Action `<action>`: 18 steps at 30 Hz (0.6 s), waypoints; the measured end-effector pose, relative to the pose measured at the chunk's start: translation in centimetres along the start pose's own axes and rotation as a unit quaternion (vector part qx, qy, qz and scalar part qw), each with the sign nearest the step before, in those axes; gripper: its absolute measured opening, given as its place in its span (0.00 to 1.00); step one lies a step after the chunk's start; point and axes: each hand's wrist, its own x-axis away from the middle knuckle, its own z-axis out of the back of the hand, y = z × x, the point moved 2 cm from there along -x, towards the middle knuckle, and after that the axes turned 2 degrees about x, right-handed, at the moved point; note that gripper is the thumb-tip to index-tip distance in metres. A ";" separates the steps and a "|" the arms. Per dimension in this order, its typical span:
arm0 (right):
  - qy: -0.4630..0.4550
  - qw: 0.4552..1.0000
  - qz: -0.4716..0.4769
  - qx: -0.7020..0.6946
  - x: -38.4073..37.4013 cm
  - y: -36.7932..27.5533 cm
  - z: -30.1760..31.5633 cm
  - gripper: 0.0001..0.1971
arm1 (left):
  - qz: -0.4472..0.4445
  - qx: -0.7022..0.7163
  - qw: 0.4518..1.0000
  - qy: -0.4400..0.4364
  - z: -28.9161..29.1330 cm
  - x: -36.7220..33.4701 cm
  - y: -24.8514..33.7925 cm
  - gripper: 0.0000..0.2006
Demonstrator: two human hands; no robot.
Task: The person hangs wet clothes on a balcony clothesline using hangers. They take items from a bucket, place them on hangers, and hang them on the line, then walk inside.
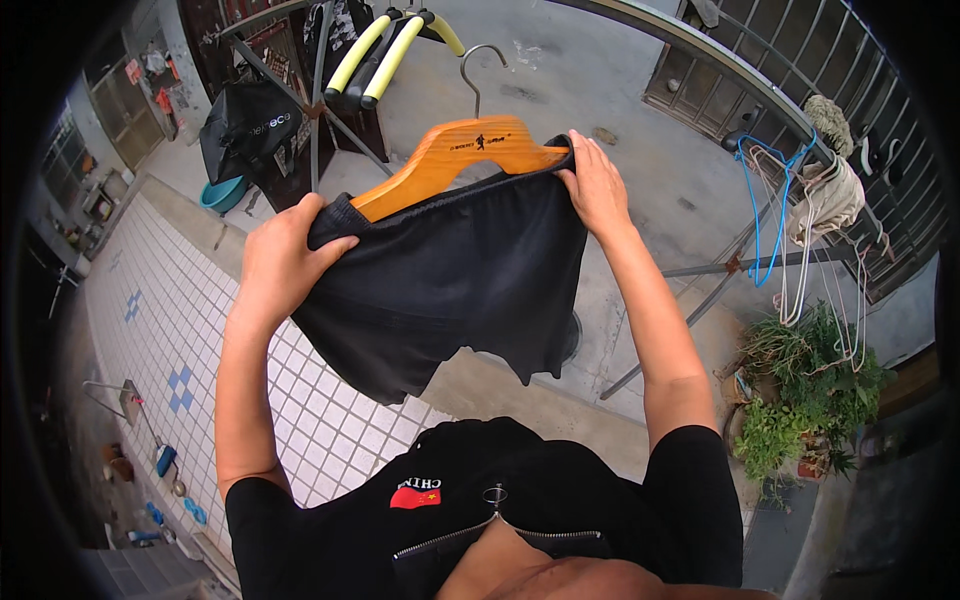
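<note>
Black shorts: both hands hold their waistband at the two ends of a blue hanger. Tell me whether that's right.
The colour is wrong: the head view shows an orange-brown hanger. The left hand and right hand do hold the waistband of the black shorts at its two ends.

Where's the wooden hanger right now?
Head view, upper centre: the wooden hanger sits hook-up along the waistband of the black garment, between the left hand and the right hand.
</note>
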 end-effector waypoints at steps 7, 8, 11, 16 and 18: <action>-0.040 0.996 -0.078 0.012 -12.9 1.2 -2.3 0.31 | 0.020 0.229 0.968 0.103 2.2 -11.4 -1.2 0.13; -0.049 0.994 -0.101 0.004 -13.9 0.2 -2.1 0.32 | 0.012 0.235 0.964 0.122 1.7 -13.7 -2.0 0.17; -0.088 0.977 -0.095 -0.172 -14.1 -4.3 -5.1 0.40 | 0.007 0.198 0.967 0.160 0.9 -17.8 -2.6 0.18; 0.010 0.964 -0.142 -0.223 -16.1 -7.2 -6.6 0.45 | -0.024 0.139 0.979 0.150 1.5 -20.4 -1.5 0.17; 0.036 0.959 -0.145 -0.241 -16.8 -7.9 -7.3 0.36 | -0.022 0.179 0.972 0.147 2.0 -20.4 -1.4 0.18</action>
